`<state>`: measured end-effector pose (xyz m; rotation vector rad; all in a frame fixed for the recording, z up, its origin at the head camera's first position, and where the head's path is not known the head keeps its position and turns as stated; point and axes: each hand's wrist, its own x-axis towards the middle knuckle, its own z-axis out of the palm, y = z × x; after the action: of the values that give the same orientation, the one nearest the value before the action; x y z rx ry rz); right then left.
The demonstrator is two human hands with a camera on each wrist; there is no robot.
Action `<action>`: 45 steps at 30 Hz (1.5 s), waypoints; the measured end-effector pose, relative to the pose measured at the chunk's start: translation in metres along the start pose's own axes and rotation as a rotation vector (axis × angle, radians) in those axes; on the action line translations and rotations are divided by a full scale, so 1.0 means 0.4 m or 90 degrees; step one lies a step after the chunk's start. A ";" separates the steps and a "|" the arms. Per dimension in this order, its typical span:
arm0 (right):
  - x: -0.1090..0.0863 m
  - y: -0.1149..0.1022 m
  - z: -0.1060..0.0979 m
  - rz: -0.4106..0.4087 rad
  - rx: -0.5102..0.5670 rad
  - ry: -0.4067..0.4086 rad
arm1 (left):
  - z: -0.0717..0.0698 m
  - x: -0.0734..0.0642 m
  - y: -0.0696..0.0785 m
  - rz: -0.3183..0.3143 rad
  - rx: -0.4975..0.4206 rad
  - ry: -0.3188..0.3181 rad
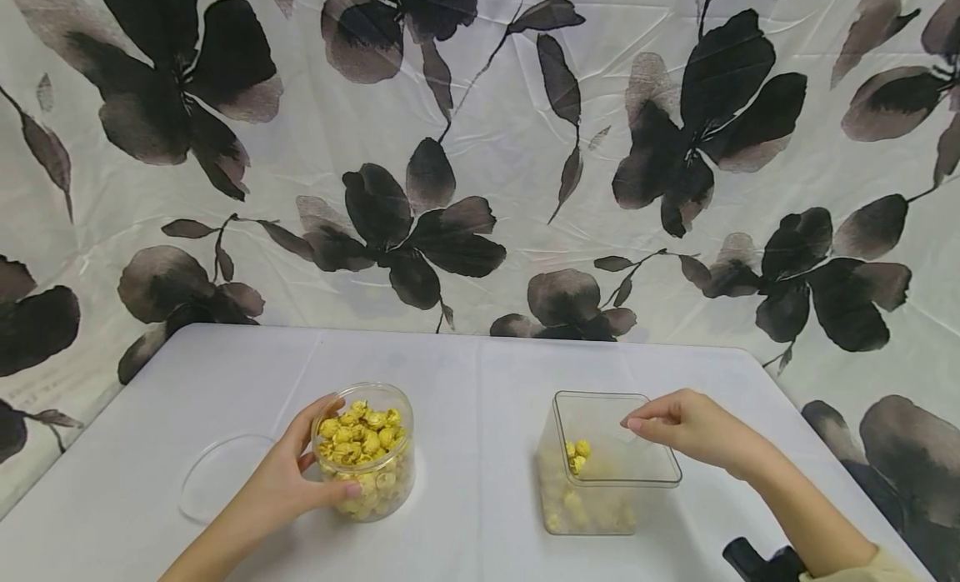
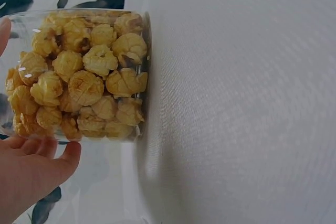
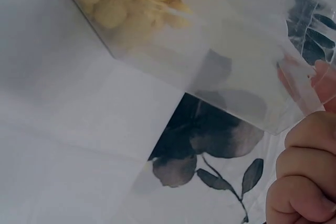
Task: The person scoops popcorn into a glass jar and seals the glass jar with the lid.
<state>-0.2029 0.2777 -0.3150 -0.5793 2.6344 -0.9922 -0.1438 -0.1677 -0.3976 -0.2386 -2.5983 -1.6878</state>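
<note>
A round clear jar [image 1: 397,474] full of yellow popcorn [image 1: 360,436] stands on the table. My left hand [image 1: 288,474] grips its side, thumb across the front and fingers round the back. In the left wrist view the popcorn [image 2: 86,85] shows through the jar wall. My right hand [image 1: 693,428] is above the open square clear container [image 1: 600,482], thumb and forefinger together over its mouth. Some popcorn [image 1: 577,453] lies low in that container. In the right wrist view the right hand [image 3: 304,169] has curled fingers, and I see no popcorn between them.
A clear round lid [image 1: 198,461] lies flat on the white table [image 1: 480,415], left of the jar. Near the right forearm is a black object [image 1: 757,561] at the bottom edge. A flower-patterned cloth [image 1: 525,148] hangs behind the table.
</note>
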 end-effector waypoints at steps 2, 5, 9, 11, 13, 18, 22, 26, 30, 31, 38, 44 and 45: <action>-0.002 0.001 -0.002 0.009 -0.015 0.014 | 0.001 0.001 0.001 0.008 0.000 0.001; -0.004 0.002 -0.008 0.021 -0.026 0.033 | 0.002 0.002 0.001 0.019 0.000 0.004; -0.007 0.002 -0.016 0.034 -0.008 0.043 | 0.002 0.003 -0.003 0.020 0.002 0.005; -0.008 0.000 -0.022 0.036 0.003 0.049 | 0.002 0.003 -0.004 0.015 0.004 0.005; -0.008 -0.004 -0.026 0.044 0.017 0.062 | 0.002 0.003 -0.005 0.011 0.007 0.006; -0.002 -0.022 -0.030 0.027 0.053 0.099 | 0.001 0.003 -0.006 0.010 0.006 0.006; 0.004 -0.039 -0.029 0.007 0.072 0.117 | 0.001 0.003 -0.007 0.010 0.004 0.003; 0.009 -0.059 -0.026 -0.002 0.089 0.133 | 0.000 -0.001 -0.008 0.011 -0.005 0.000; 0.014 -0.080 -0.018 -0.014 0.112 0.151 | -0.003 -0.005 -0.011 0.016 -0.012 0.002; 0.015 -0.085 -0.016 -0.018 0.119 0.154 | -0.004 -0.005 -0.012 0.017 -0.010 0.002; 0.031 -0.117 0.005 -0.052 0.175 0.149 | -0.017 -0.008 -0.014 0.009 -0.009 0.008; 0.047 -0.148 0.025 -0.093 0.188 0.104 | -0.036 -0.014 -0.028 0.011 -0.003 0.015; 0.050 -0.154 0.029 -0.098 0.193 0.097 | -0.039 -0.015 -0.030 0.009 0.003 0.017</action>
<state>-0.1993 0.2198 -0.2840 -0.6640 2.5207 -1.5024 -0.1405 -0.1875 -0.4027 -0.2321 -2.5752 -1.6682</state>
